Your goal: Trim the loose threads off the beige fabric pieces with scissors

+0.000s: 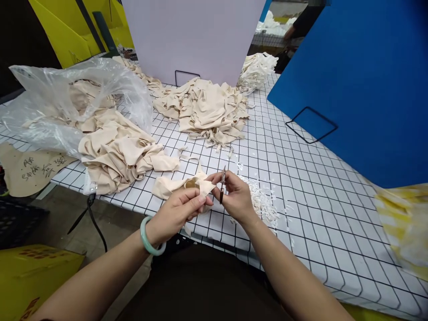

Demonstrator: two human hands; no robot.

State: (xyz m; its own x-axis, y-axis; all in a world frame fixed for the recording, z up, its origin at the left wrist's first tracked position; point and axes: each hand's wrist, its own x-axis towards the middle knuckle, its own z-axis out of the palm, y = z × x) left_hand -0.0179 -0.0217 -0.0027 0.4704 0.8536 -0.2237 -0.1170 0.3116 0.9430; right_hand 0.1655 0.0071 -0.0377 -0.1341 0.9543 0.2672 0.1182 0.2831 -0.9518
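At the tabletop [301,178] near edge, left hand [179,211] pinches the beige fabric piece [180,183]; right hand [236,196] grips small snips [222,185]. Risk: blades beside fingertips may nick skin or cloth.

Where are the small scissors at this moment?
In the head view, the small scissors are in the right hand, low centre, blades against the beige cloth piece pinched by the left hand.

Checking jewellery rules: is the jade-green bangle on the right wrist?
No, the jade-green bangle sits on the left wrist, behind the left hand.
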